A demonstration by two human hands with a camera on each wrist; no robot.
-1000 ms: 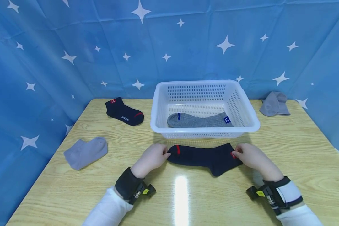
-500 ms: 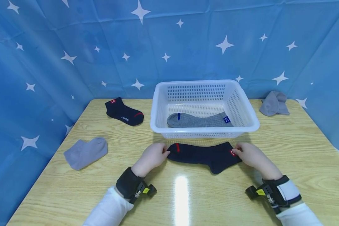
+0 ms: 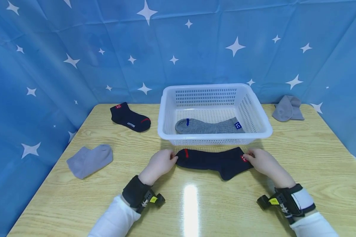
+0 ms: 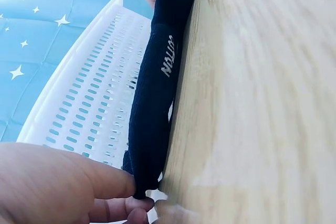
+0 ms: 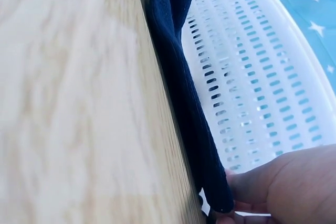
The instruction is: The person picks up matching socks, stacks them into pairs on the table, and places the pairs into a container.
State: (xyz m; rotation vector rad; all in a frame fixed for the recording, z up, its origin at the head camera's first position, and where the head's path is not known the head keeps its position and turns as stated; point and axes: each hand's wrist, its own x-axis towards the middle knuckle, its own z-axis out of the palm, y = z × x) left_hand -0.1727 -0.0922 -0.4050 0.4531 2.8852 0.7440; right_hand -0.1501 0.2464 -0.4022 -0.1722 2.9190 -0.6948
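- The left hand [image 3: 161,163], at the lower centre-left of the head view, pinched the red-striped end of a dark sock [image 3: 209,160] between thumb and fingers.
- The right hand [image 3: 262,163], right of centre, pinched the sock's other end beside its red LC label.
- The sock stretched sideways between the two hands, just below the middle of the frame; whether all of it touched the wooden surface [image 3: 231,210] could not be told.
- Just above it in the frame stood a white perforated basket [image 3: 216,136], with a grey sock [image 3: 206,126] bearing a blue LC label inside.
- A second dark sock [image 3: 130,117] lay at the upper left of the surface, and a plain grey sock [image 3: 90,160] below it.
- At the upper right lay a folded grey piece [image 3: 286,109].
- A blue curtain [image 3: 178,39] with white stars filled the top.
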